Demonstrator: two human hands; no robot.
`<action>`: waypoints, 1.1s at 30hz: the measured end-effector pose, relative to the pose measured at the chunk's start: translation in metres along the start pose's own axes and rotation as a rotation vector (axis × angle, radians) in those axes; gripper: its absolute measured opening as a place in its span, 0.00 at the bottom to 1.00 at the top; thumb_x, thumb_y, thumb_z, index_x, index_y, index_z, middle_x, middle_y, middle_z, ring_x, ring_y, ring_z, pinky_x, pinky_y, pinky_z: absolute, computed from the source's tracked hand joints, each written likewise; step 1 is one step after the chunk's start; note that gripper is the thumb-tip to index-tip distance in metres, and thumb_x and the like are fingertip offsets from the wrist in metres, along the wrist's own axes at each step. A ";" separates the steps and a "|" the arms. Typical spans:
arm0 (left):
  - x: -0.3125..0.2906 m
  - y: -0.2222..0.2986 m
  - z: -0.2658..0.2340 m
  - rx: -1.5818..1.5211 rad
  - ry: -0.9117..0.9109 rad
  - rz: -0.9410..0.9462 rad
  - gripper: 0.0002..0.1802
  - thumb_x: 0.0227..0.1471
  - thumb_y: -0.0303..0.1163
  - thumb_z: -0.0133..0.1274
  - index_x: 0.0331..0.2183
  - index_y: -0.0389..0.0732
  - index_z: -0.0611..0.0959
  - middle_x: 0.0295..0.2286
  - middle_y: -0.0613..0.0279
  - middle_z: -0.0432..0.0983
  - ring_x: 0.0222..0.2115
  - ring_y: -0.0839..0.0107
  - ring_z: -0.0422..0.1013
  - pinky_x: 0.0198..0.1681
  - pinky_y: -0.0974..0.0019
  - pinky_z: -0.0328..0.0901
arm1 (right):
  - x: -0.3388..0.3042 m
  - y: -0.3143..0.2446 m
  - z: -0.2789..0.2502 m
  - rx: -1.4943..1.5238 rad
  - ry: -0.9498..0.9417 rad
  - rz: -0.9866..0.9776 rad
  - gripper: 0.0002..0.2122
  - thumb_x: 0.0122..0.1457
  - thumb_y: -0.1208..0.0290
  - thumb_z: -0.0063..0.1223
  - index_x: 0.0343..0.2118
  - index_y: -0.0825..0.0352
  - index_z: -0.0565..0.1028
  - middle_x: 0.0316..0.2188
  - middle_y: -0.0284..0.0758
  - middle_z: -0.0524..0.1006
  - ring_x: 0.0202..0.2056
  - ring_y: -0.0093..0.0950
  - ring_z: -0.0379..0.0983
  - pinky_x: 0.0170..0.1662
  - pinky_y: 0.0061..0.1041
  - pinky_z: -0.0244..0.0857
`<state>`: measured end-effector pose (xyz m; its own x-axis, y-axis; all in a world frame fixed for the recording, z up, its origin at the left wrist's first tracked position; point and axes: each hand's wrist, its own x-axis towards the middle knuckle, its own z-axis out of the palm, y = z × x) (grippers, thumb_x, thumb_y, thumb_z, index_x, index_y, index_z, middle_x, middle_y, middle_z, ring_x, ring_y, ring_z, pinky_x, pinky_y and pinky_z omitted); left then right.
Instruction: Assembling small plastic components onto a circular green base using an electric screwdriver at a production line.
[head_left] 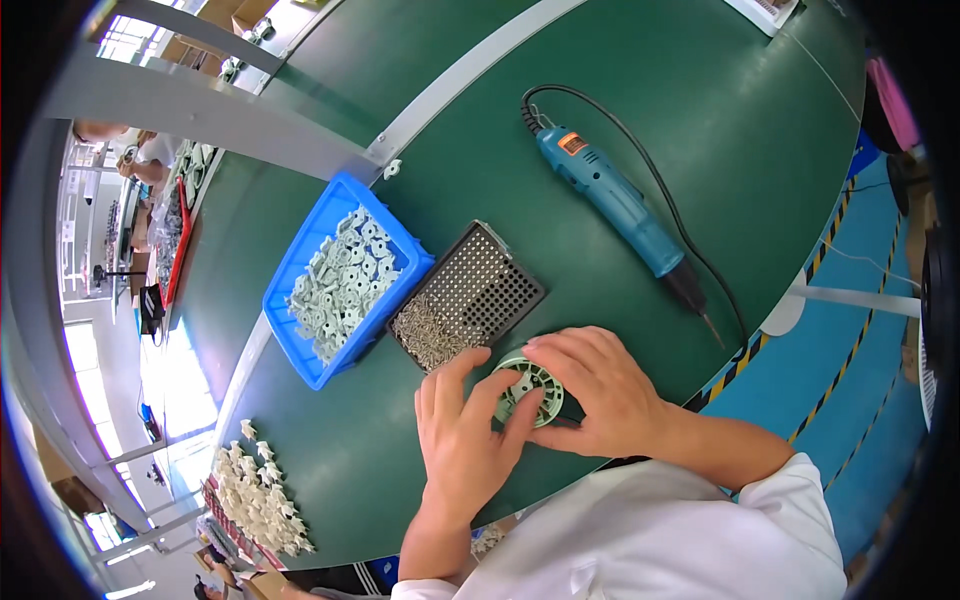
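Note:
A round, pale green plastic housing (548,408) with a ribbed inside sits near the table's front edge, between my hands. My right hand (600,395) is closed around its right side, fingers over the far rim and thumb at the near rim. With thumb and index finger, my left hand (462,435) pinches a small pale green plastic piece (523,384) inside the housing's opening. Fingers partly hide both parts. Just beyond my left hand lies a dark perforated tray (508,283), with many small metal screws (428,332) heaped at its near left end.
Left of the tray, a blue bin (290,262) holds many small pale green pieces. A teal electric screwdriver (620,205) with a black cable lies at the right. Cream-coloured parts (258,495) are piled at the table's left edge. A metal frame post (240,110) stands at the back left.

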<state>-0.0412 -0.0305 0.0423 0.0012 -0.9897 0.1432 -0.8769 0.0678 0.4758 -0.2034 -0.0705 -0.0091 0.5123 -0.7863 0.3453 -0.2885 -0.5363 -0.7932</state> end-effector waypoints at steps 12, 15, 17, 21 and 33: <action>0.003 -0.001 -0.012 -0.003 -0.037 0.080 0.15 0.34 0.27 0.66 0.31 0.42 0.82 0.40 0.59 0.73 0.40 0.59 0.68 0.44 0.59 0.61 | 0.001 -0.001 -0.001 0.005 -0.038 0.004 0.32 0.44 0.60 0.65 0.53 0.67 0.66 0.46 0.39 0.71 0.47 0.37 0.67 0.51 0.39 0.60; 0.009 -0.002 -0.017 0.025 -0.072 0.132 0.15 0.34 0.27 0.65 0.31 0.42 0.83 0.39 0.59 0.73 0.40 0.59 0.68 0.44 0.59 0.61 | 0.000 0.000 -0.001 0.002 -0.036 0.003 0.32 0.45 0.60 0.65 0.52 0.67 0.66 0.46 0.39 0.71 0.47 0.37 0.67 0.51 0.39 0.60; 0.010 -0.004 -0.017 0.038 -0.108 0.159 0.15 0.34 0.27 0.65 0.31 0.42 0.83 0.39 0.59 0.73 0.40 0.59 0.68 0.44 0.59 0.61 | 0.000 0.000 -0.001 0.001 -0.030 0.003 0.32 0.45 0.60 0.65 0.52 0.67 0.66 0.46 0.39 0.71 0.47 0.37 0.67 0.51 0.39 0.60; 0.009 -0.006 -0.016 0.027 -0.117 0.164 0.15 0.35 0.29 0.65 0.31 0.42 0.83 0.40 0.59 0.73 0.40 0.59 0.68 0.44 0.59 0.61 | 0.000 0.000 -0.001 0.006 -0.021 0.000 0.32 0.45 0.60 0.65 0.52 0.67 0.67 0.46 0.39 0.71 0.47 0.37 0.67 0.51 0.38 0.60; 0.000 0.000 -0.014 0.063 -0.059 0.037 0.15 0.35 0.32 0.66 0.30 0.42 0.82 0.38 0.58 0.73 0.39 0.57 0.69 0.43 0.58 0.63 | -0.001 0.002 0.001 0.008 -0.039 -0.001 0.34 0.41 0.60 0.67 0.52 0.67 0.67 0.48 0.39 0.70 0.48 0.38 0.67 0.50 0.40 0.59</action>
<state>-0.0346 -0.0290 0.0546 -0.0589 -0.9925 0.1074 -0.9042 0.0986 0.4156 -0.2032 -0.0704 -0.0115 0.5438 -0.7730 0.3267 -0.2814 -0.5347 -0.7968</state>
